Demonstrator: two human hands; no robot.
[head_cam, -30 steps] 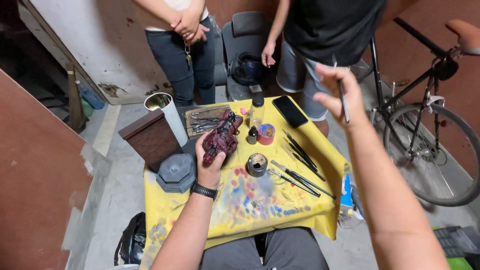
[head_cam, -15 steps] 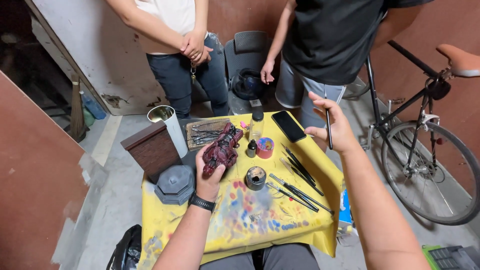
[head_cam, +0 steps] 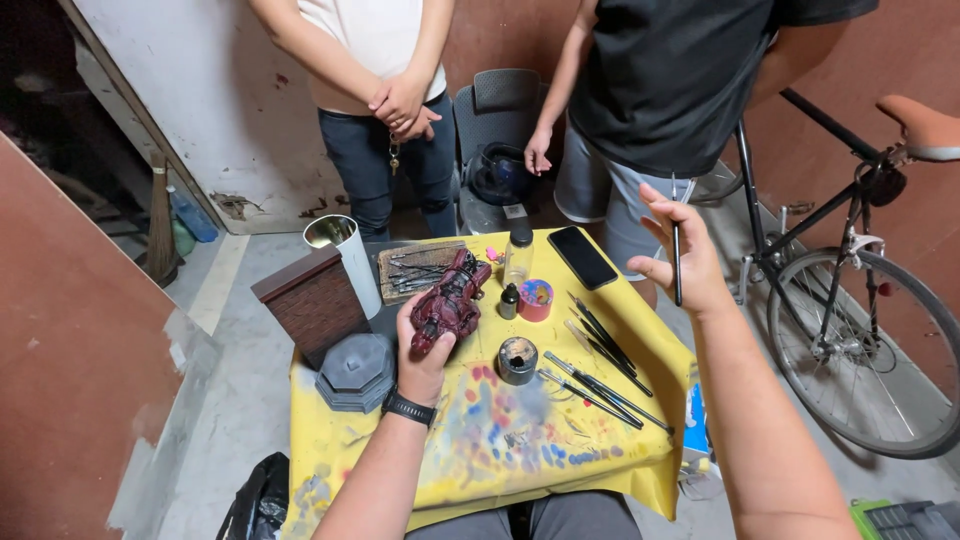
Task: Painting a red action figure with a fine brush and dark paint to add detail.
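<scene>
Yellow paint-stained table: left hand fingers grip red figurine, right hand pinches brush

Bare forearms, no sleeves; black wristwatch strapped just behind the left hand; grey trousers below; right hand unadorned.

left hand clenched, right hand raised, pinching

Paint-smeared yellow table, brushes, phone
</scene>
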